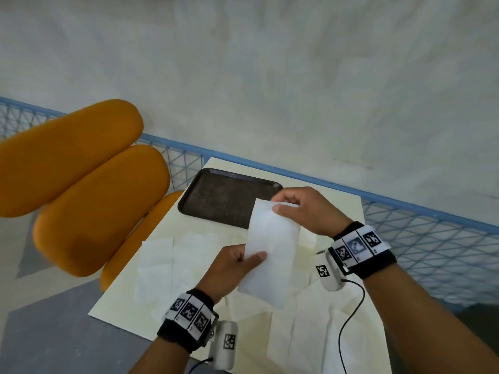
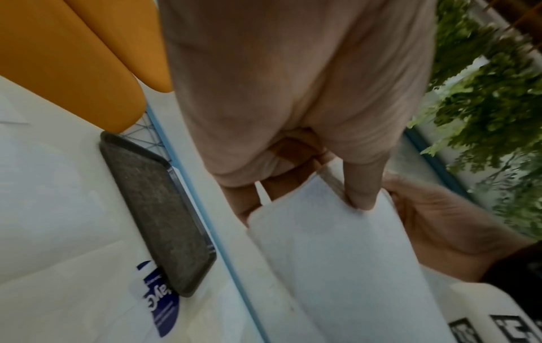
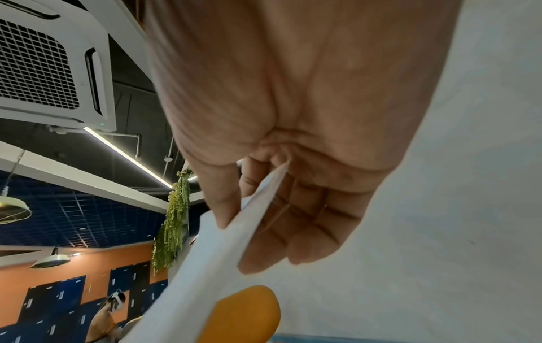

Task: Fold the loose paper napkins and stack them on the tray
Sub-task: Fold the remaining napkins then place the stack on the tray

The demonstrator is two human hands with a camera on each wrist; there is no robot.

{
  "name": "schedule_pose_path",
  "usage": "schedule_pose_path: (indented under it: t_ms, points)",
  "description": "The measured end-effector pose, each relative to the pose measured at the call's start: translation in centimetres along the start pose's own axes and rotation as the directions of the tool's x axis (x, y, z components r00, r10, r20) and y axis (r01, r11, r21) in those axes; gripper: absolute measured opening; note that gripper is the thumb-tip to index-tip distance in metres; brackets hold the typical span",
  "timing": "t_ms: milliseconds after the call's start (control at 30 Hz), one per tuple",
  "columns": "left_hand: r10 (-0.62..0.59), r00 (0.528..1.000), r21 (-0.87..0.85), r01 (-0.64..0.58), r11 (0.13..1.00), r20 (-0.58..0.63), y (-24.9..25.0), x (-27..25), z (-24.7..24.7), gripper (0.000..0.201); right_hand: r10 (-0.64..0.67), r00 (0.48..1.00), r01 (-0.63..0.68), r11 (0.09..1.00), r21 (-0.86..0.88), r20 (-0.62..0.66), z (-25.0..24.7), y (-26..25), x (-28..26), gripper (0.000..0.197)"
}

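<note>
Item: paper napkin [image 1: 271, 249], white, a long strip, held in the air between both hands over the table [image 1: 172, 220].

Left hand [image 1: 233, 268]: thumb and curled fingers pinch the strip's near-left edge. Right hand [image 1: 302, 211]: thumb on top, fingers beneath, pinching the far end; the right-wrist view shows that edge [image 3: 261, 195] caught between thumb and fingers.

Tray [image 1: 229, 201]: dark, bare, just beyond the right hand and to its left. Loose napkins [image 1: 159, 265] lie flat beneath and to either side of both hands.

Risks, as judgement:
- Thin paper is held only at two edges, so a pull apart may tear it.
- Ends brought together out of line would give a skewed fold.
- The lower corner hangs unsupported below the left hand and may curl under.
- Either wrist may brush the loose sheets below and scatter them.
</note>
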State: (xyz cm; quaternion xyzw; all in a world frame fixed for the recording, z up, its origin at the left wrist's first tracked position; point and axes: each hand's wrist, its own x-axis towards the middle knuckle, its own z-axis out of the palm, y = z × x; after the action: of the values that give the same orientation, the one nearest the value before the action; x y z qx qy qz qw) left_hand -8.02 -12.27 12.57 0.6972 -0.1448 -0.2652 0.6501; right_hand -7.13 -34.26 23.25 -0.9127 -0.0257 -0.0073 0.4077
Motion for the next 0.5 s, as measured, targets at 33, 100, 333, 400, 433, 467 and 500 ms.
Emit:
schedule_pose_path:
  t_ms: [33, 100, 333, 400, 433, 467, 500]
  points:
    - [0.005, 1.0, -0.001, -0.005, 1.0, 0.008, 0.5, -0.3, 0.0, 0.034, 0.009, 1.0, -0.008, 1.0, 0.004, -0.018, -0.1, 0.0, 0.0, 0.008]
    - [0.007, 1.0, -0.004, -0.007, 1.0, 0.008, 1.5, -0.7, 0.0, 0.033, 0.011, 0.999, -0.01, 1.0, 0.017, -0.032, -0.4, -0.2, -0.1, 0.008]
    - [0.014, 0.999, 0.019, -0.013, 1.0, -0.031, 3.5, -1.8, -0.4, 0.022, -0.012, 0.999, 0.016, 0.996, 0.09, -0.05, -1.3, -1.3, -0.4, 0.006]
    - [0.008, 1.0, 0.01, -0.007, 1.0, -0.015, 3.9, -2.1, -0.4, 0.02, -0.012, 0.998, 0.019, 0.993, 0.118, -0.059, -1.5, -1.7, -0.4, 0.006]
    - [0.007, 1.0, 0.003, -0.007, 1.0, -0.003, 4.2, -2.3, -0.4, 0.02, -0.007, 0.998, 0.015, 0.991, 0.134, -0.066, -1.5, -1.7, -0.3, 0.007]
    - [0.007, 1.0, -0.009, -0.007, 1.0, 0.011, 4.4, -2.5, -0.3, 0.02, -0.001, 0.997, 0.012, 0.988, 0.153, -0.073, -1.6, -1.8, -0.3, 0.007]
    - [0.012, 1.0, -0.029, -0.012, 1.0, 0.024, 4.7, -2.6, -0.3, 0.02, 0.004, 0.997, 0.01, 0.985, 0.173, -0.08, -1.6, -1.9, -0.3, 0.007]
